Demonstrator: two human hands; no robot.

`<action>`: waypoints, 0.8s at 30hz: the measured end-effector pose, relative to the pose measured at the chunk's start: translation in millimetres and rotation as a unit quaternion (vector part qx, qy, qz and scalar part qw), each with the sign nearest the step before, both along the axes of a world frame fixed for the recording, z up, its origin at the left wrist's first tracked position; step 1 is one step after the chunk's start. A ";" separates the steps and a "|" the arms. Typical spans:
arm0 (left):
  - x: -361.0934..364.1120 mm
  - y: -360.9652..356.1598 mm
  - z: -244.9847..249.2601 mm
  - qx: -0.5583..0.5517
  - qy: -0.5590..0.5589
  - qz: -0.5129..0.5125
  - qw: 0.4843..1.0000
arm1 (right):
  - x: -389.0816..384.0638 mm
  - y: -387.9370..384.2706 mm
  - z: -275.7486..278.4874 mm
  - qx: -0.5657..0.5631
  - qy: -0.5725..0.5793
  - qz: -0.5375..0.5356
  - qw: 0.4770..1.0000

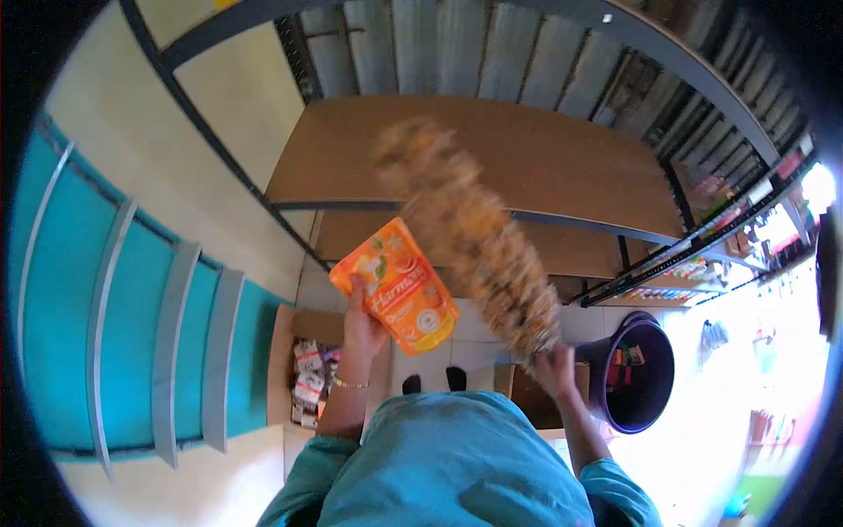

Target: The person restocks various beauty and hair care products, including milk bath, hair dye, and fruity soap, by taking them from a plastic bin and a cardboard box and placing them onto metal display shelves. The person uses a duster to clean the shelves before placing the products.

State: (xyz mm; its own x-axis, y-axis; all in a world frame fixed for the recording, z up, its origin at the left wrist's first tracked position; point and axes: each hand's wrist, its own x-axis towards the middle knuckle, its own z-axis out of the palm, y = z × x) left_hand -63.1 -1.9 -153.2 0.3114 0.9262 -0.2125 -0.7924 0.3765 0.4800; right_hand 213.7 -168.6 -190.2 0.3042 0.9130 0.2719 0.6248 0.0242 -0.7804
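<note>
My left hand [363,328] grips an orange refill pouch [406,290] by its left edge, its printed front facing up toward me. The lettering on it reads like "Harmony". On the other side, my right hand [557,371] is closed round the lower end of a feather duster [492,250]. Brown and tan feathers stretch up and left from that hand, smeared by motion. The duster's far end overlaps the brown shelf board [562,158] in front of me.
Metal racking with lower shelf boards [562,250] stands ahead. An opened carton [279,364] of small packs is at left. At right are a dark purple tub [597,373] with some items inside and a cardboard box [531,400]. Grey shelf strips [167,351] line the left wall.
</note>
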 end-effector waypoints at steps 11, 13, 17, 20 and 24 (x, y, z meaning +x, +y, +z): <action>-16.4 3.9 0.4 0.027 -0.004 -0.053 0.998 | 36.9 145.3 34.4 0.019 -0.140 -0.075 0.987; -17.5 5.7 6.7 0.036 0.002 -0.066 0.997 | 44.4 186.6 55.2 -0.036 -0.173 -0.105 0.979; -19.0 5.8 20.6 0.058 -0.012 -0.115 0.992 | 52.0 251.0 30.4 0.009 -0.472 -0.194 0.860; -18.9 16.9 24.3 0.083 0.007 -0.121 0.989 | 1.9 247.1 57.4 0.028 -0.250 -0.062 0.966; -21.1 20.0 25.0 0.069 -0.007 -0.170 0.983 | -53.3 160.8 89.5 -0.275 0.426 0.260 0.822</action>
